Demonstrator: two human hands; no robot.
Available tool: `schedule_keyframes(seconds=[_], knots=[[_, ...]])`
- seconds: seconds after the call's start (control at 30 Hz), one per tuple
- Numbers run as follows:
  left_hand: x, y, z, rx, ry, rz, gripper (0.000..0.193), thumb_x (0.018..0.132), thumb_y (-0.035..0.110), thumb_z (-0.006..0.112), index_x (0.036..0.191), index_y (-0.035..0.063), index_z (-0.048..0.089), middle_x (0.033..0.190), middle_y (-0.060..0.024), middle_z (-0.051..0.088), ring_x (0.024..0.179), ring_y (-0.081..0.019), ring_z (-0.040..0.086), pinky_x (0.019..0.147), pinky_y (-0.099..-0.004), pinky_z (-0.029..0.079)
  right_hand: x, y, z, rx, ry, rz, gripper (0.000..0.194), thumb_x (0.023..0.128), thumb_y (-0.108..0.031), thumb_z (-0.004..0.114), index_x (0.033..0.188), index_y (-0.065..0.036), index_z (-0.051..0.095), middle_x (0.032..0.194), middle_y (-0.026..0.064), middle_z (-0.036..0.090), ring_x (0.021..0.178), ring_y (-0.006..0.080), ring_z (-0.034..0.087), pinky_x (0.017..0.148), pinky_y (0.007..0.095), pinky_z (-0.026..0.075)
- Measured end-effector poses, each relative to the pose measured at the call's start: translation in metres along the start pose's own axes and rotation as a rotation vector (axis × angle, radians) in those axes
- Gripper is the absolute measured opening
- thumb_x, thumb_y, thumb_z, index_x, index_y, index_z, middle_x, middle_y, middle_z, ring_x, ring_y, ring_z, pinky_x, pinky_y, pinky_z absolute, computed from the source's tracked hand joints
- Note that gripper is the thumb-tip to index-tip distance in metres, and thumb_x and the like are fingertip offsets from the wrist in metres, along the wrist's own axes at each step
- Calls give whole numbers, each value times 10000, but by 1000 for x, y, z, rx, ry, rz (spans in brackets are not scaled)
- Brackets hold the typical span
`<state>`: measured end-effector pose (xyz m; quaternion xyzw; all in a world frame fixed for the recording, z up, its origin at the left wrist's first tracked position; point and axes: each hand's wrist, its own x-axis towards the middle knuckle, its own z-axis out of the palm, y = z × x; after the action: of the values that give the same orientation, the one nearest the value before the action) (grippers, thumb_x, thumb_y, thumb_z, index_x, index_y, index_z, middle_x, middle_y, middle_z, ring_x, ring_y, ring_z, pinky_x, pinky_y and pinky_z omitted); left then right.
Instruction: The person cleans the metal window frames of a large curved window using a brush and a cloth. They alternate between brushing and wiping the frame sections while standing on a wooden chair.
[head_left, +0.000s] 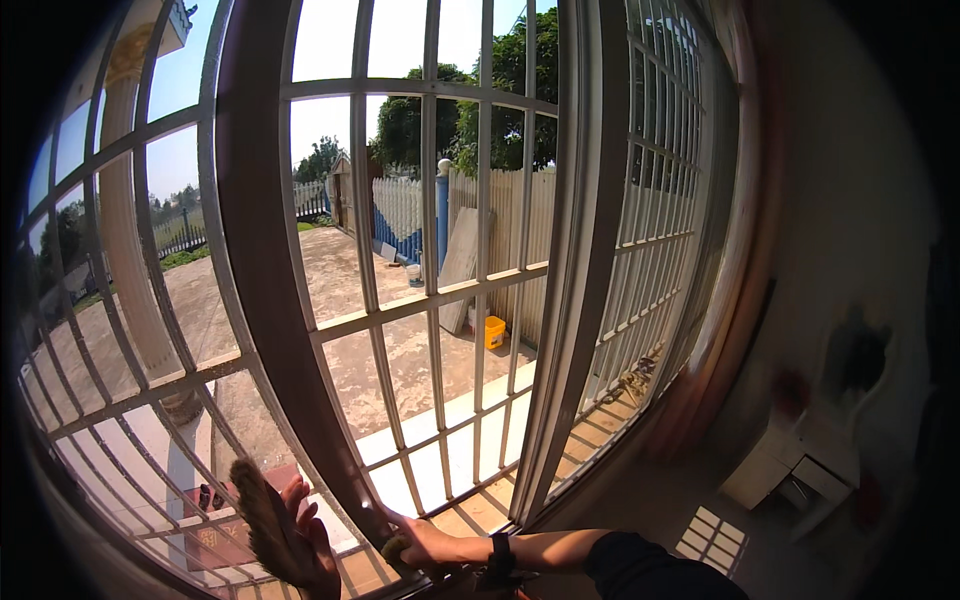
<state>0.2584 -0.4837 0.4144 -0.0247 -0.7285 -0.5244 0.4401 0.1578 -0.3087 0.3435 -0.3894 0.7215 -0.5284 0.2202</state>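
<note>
At the bottom left, my left hand (313, 536) is raised beside the left barred window pane. A brown fuzzy cloth (264, 517) lies along its left side, and my fingers point upward against it. My right hand (431, 541) reaches in from the right, low on the dark window frame (292, 300). Bunched under its fingers is a small piece of brownish cloth (394, 551). A dark band (501, 553) circles the right wrist. Whether the two cloth pieces are joined cannot be seen.
Metal window bars (431, 225) stand beyond the frame. A tiled sill (472, 514) runs below them. Outside are a paved yard, a yellow bucket (494, 332) and a fence (517, 247). A curtain (694, 405) and a white desk (787, 465) are at the right.
</note>
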Motion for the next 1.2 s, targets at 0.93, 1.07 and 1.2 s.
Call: schedule_keyframes(seconds=[0.93, 1.07, 1.2], knots=[[73, -37, 76, -481, -190, -309, 317, 1005, 223, 464, 1195, -29, 444, 829, -128, 621, 727, -216, 648, 665, -323, 549, 33, -563, -475, -2382, 1311, -63, 279, 838, -290, 680, 887, -15, 693, 981, 154, 665, 934, 328, 637, 821, 418, 533], [68, -40, 98, -385, -123, -270, 301, 1002, 218, 474, 1191, -16, 469, 840, -104, 619, 717, -191, 637, 642, -306, 540, 37, -539, -479, -2469, 1319, -228, 282, 826, -287, 648, 829, -11, 706, 977, 182, 654, 998, 332, 605, 889, 442, 506], [69, -36, 112, -573, -151, -395, 291, 985, 223, 517, 1177, 5, 502, 845, -88, 610, 705, -164, 623, 634, -290, 532, 23, -501, -452, -2691, 975, 24, 269, 835, -298, 635, 885, -53, 734, 1011, 174, 675, 1035, 303, 616, 894, 443, 523]])
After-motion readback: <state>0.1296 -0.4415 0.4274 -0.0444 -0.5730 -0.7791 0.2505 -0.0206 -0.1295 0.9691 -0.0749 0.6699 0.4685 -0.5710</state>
